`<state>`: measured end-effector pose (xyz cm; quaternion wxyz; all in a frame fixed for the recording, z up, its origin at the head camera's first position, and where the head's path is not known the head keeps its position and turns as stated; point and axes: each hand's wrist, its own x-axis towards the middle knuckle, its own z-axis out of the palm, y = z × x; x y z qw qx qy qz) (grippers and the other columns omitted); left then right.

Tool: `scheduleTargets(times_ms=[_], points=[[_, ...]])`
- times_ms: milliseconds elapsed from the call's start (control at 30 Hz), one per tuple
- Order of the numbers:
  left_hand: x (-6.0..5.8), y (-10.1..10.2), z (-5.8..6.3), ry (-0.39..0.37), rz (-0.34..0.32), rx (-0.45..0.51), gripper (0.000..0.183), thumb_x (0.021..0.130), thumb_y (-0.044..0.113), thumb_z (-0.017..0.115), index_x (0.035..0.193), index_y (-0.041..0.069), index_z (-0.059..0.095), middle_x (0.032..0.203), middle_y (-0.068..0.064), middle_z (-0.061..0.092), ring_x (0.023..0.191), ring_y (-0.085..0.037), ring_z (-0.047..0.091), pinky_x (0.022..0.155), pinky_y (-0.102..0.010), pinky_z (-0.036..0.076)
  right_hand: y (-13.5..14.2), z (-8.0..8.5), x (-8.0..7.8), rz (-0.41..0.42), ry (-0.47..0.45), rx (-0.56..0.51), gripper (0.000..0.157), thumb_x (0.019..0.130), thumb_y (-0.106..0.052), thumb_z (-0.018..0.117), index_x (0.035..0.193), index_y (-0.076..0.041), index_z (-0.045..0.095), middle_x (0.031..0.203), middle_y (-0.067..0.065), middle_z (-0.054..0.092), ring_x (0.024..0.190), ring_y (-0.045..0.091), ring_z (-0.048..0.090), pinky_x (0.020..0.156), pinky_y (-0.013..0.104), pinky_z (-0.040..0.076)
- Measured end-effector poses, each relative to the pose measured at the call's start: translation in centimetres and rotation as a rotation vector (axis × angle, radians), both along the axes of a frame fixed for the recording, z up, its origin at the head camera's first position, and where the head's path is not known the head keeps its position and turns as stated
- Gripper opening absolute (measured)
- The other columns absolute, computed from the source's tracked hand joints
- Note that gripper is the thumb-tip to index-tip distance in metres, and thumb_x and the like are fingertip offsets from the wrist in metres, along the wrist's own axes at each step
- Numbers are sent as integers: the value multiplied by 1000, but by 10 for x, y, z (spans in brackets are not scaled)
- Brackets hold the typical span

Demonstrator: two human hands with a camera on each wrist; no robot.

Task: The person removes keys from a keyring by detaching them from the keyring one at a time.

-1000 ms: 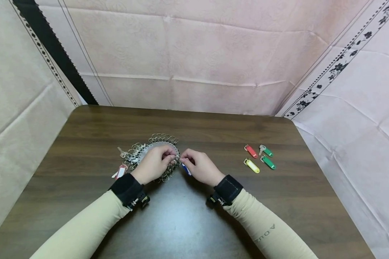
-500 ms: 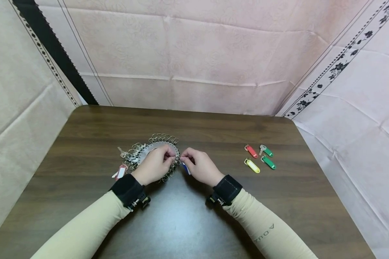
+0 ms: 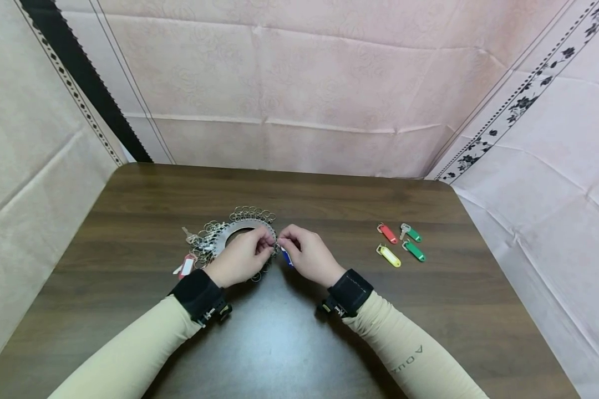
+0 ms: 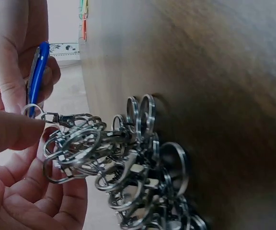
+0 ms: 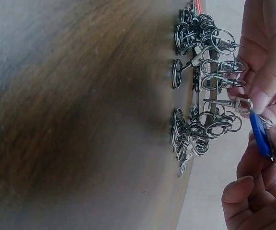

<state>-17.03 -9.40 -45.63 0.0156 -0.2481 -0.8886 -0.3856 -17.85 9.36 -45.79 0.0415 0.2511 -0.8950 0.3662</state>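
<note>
A flat grey metal ring (image 3: 224,235) hung with many small clasps and split rings lies on the table beneath my left hand (image 3: 242,256). That hand pinches metal fittings at its right edge; in the left wrist view its thumb (image 4: 18,130) presses near one clasp. My right hand (image 3: 310,256) holds a blue key tag (image 3: 287,257) just beside the edge. Seen from the right wrist, the blue tag (image 5: 260,136) is between the fingers, its small ring close to a clasp (image 5: 234,103). Whether the two are linked is hard to tell.
A red tag (image 3: 386,233), a yellow tag (image 3: 389,255) and two green tags, one with a key (image 3: 404,230), lie right on the brown table (image 3: 279,343). A red-and-white tag (image 3: 186,266) and a key hang at the ring's left side. Cloth walls surround the table.
My left hand has shifted slightly right, and more of the opening in the grey ring shows. The right hand has risen a little, still holding the blue tag.
</note>
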Motion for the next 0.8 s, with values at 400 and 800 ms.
scheduleTargets(times_ms=[400, 800], points=[[-3, 0, -8, -43, -27, -9, 5, 88, 12, 62, 90, 8, 62, 76, 0, 61, 68, -9, 54, 64, -30, 49, 1, 2, 1, -7, -24, -29, 11, 97, -22, 54, 91, -16, 62, 77, -2, 62, 64, 6, 51, 58, 25, 46], [-2, -1, -8, -75, -31, -5, 8, 88, 17, 64, 85, 14, 57, 72, 1, 58, 64, -10, 52, 59, -29, 46, 1, 2, 2, -23, -55, -43, 10, 97, -22, 55, 93, -17, 62, 77, -3, 63, 64, 6, 51, 57, 25, 46]])
